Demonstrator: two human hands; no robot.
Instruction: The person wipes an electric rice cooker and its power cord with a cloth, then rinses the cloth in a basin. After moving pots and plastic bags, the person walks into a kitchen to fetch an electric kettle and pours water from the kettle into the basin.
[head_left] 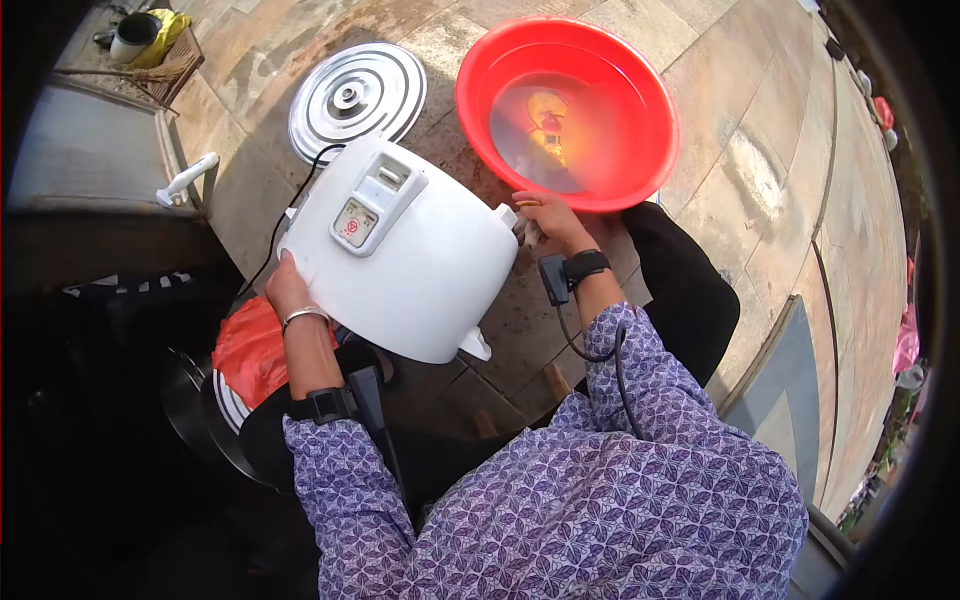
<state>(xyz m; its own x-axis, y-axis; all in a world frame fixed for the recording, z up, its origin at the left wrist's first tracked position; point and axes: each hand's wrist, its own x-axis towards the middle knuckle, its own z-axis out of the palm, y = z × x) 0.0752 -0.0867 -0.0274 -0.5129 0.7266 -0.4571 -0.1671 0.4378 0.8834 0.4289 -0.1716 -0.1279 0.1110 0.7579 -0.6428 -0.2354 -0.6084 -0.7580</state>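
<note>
Head view: left hand (pixel 288 287) clamped on the white rice cooker (pixel 420 260), tilted; right hand (pixel 550 218) closed on a cloth (pixel 530 234) beside it.

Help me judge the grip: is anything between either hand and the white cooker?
What looks like a small pale rag is bunched between the right hand and the cooker. I see nothing between the left hand and it.
</note>
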